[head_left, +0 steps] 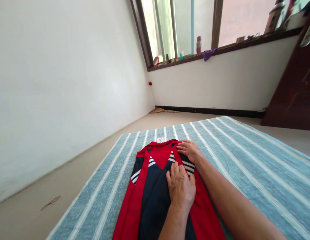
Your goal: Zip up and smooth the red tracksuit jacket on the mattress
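Note:
A red and dark navy jacket (155,196) with white stripes lies on the blue striped cloth (219,150). Its sides are folded inward into a long narrow shape, and the near end runs out of the picture. My left hand (181,185) rests flat on the navy part, right of the middle, palm down. Just beyond it, my right hand (189,150) lies on the jacket's far right corner with fingers stretched out. Both hands are open and press on the fabric without grasping it.
White walls meet at a corner ahead. A windowsill (179,61) carries a pink bottle (199,45), a round mirror (156,61) and a purple cloth (209,54). A broom (163,110) lies on the floor. At right stands a dark red door (294,86).

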Action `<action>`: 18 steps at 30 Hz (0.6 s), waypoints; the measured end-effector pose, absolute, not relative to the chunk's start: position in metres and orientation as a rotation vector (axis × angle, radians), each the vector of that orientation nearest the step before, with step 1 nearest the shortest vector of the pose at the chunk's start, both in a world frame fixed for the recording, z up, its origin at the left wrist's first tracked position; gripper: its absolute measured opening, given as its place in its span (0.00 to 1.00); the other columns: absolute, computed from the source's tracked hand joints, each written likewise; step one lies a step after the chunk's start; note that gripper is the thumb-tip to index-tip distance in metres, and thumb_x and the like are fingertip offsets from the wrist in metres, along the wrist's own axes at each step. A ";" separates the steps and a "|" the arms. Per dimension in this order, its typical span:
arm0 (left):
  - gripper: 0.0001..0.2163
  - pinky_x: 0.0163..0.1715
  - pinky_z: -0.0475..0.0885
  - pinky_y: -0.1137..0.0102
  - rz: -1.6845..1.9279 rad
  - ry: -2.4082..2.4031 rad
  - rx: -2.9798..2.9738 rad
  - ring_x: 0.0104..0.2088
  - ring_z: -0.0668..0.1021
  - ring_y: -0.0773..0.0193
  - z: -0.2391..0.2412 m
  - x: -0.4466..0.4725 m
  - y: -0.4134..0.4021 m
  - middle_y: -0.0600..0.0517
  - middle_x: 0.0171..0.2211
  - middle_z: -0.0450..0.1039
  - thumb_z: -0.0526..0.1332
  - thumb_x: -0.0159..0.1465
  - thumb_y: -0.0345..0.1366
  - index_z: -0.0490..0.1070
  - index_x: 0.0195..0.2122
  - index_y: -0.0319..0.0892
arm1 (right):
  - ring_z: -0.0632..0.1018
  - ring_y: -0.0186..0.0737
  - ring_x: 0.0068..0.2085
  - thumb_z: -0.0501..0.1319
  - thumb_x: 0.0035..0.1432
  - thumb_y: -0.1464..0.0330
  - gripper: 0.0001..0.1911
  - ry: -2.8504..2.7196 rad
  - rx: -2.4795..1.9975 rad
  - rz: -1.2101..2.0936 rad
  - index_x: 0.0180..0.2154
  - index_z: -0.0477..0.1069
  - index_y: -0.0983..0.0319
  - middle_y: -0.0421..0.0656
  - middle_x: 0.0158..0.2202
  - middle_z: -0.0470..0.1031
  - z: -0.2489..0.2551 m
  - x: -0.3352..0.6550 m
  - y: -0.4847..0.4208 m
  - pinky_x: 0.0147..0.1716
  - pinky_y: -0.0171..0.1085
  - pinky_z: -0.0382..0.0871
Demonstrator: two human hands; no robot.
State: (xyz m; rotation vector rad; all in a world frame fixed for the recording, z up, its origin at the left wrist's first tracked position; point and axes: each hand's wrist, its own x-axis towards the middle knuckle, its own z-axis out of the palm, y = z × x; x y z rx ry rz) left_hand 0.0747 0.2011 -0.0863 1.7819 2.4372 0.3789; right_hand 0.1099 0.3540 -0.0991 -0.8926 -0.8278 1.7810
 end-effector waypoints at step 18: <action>0.14 0.45 0.69 0.68 0.481 2.588 1.664 0.51 0.75 0.55 -0.049 0.037 0.299 0.43 0.48 0.75 0.54 0.63 0.29 0.74 0.47 0.39 | 0.76 0.34 0.30 0.64 0.44 0.70 0.10 -0.843 -0.794 1.720 0.33 0.70 0.61 0.39 0.27 0.75 -0.103 0.104 0.349 0.28 0.30 0.71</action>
